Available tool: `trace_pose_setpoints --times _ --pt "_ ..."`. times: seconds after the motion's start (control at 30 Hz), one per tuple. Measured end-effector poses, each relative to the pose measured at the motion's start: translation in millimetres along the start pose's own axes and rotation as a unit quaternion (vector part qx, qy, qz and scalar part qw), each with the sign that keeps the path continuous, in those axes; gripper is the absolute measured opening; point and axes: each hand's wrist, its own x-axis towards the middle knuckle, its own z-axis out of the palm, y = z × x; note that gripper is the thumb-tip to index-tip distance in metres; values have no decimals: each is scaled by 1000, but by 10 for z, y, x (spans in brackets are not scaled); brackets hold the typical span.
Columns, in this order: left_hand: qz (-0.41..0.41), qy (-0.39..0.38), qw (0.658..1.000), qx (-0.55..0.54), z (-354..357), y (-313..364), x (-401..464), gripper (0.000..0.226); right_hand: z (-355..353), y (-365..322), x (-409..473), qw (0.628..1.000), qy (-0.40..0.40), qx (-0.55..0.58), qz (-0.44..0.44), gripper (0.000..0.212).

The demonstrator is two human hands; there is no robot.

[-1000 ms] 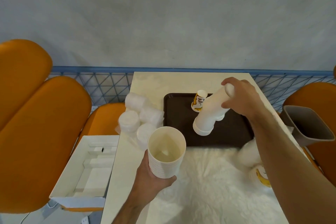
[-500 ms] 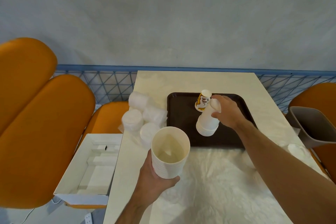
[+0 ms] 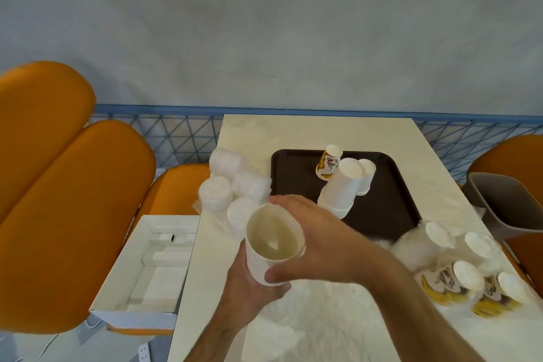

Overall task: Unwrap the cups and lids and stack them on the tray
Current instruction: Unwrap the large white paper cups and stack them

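Now the white cup stack (image 3: 342,185) has been left on the tray (image 3: 388,203). The nested cups (image 3: 271,244) at frame centre are gripped by the left hand (image 3: 249,291) and clasped by the right hand (image 3: 320,241), likely to go next.

Matt paper cups (image 3: 273,247), smooth dk plastic tray (image 3: 390,203).

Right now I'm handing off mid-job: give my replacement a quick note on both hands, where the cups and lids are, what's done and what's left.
Left hand: grips the stack of white cups from below, mouths up, over the table's near side.
Right hand: fingers wrapped over that stack's rim and side.
Done: on the tray stand three upside-down cup stacks: a tall white stack, a printed stack, a short white one.
Left: place the held stack on the tray; unwrap the lid sleeves left of the tray and the wrapped cup sleeves to its right.
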Motion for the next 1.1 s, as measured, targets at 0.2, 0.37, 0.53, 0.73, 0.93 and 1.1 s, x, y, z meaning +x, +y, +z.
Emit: trace_pose_setpoints --times 0.2,0.37,0.53,0.73,0.93,1.1 --pt "2 -19 1000 11 19 23 26 78 160 27 42 993 84 -84 -20 104" --pt "10 -18 1000 20 -3 76 2 80 128 -2 57 993 95 -69 -8 100" --pt "15 -28 1000 1 -5 102 -3 89 83 -62 27 994 109 -20 -3 94" --pt "2 -20 999 -30 -6 -33 3 93 -269 -274 -262 965 217 139 -42 98" --pt "-1 -19 999 -34 0 -84 23 93 -428 -244 -430 924 322 181 -97 113" --pt "8 -15 999 -35 0 -79 19 93 -65 -21 -297 902 314 273 -117 100"
